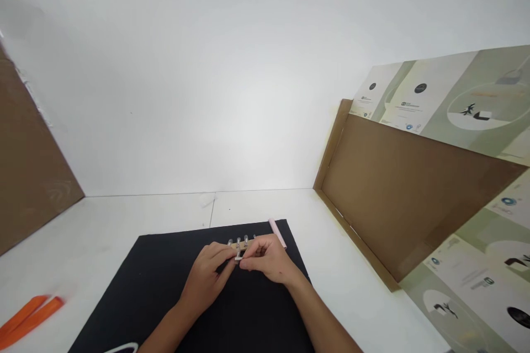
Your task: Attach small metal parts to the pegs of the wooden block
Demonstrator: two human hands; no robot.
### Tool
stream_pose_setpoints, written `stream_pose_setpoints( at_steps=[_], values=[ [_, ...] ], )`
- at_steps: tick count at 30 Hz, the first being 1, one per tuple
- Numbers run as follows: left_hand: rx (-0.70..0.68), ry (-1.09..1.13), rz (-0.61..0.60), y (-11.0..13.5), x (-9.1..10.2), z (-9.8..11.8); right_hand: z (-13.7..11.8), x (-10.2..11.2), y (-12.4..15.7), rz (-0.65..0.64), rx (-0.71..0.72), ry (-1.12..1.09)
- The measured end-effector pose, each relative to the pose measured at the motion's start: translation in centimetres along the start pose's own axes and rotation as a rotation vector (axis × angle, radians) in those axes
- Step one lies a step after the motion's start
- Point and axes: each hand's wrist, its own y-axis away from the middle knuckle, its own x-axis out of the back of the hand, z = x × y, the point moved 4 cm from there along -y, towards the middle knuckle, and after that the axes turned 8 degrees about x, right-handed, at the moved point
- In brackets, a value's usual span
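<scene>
Both my hands meet over a black mat (165, 287) on a white table. My left hand (207, 278) and my right hand (269, 259) pinch a small white piece (239, 256) between their fingertips, fingers closed. Just behind the fingers lies a small tan strip with several silvery studs (239, 242). A pale pink stick (277, 231) rests on the mat's far right corner, close to my right hand.
Orange flat tools (28, 314) lie at the table's left front. A brown cardboard panel (397, 193) with printed sheets (455, 94) leans on the right; another cardboard panel (25, 176) stands at left. A white curved thing (124, 347) peeks in at the bottom edge.
</scene>
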Motion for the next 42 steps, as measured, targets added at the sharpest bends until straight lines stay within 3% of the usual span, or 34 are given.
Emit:
stream_pose_setpoints(
  at_steps=[4,7,17,23,26,30,34,39,42],
  values=[
    [-0.009,0.001,-0.022,0.1,-0.2,-0.1,0.3,0.8,-0.5,0.175,0.056,0.020],
    [0.003,0.006,-0.031,0.2,-0.4,-0.2,0.2,1.3,-0.6,0.199,0.060,0.055],
    [0.011,0.019,-0.009,0.2,-0.2,-0.5,0.2,0.0,0.1,-0.058,-0.048,-0.028],
    [0.024,0.015,-0.025,0.2,-0.3,-0.5,0.4,0.7,-0.5,0.194,0.038,0.002],
    [0.120,-0.015,-0.007,0.0,0.0,-1.0,0.4,2.0,-0.7,0.287,0.063,0.090],
    [0.392,-0.094,0.030,-0.1,0.4,-2.9,0.3,3.3,-0.7,0.312,0.076,0.168],
    [0.604,-0.124,-0.010,0.1,0.3,-4.7,0.2,3.0,-0.5,0.210,0.046,0.201],
    [0.649,-0.225,-0.105,0.1,0.2,-4.9,0.2,1.2,0.3,-0.081,-0.026,0.323],
    [0.685,-0.297,-0.129,0.0,0.4,-4.8,0.7,0.6,0.7,-0.187,-0.055,0.448]
  ],
)
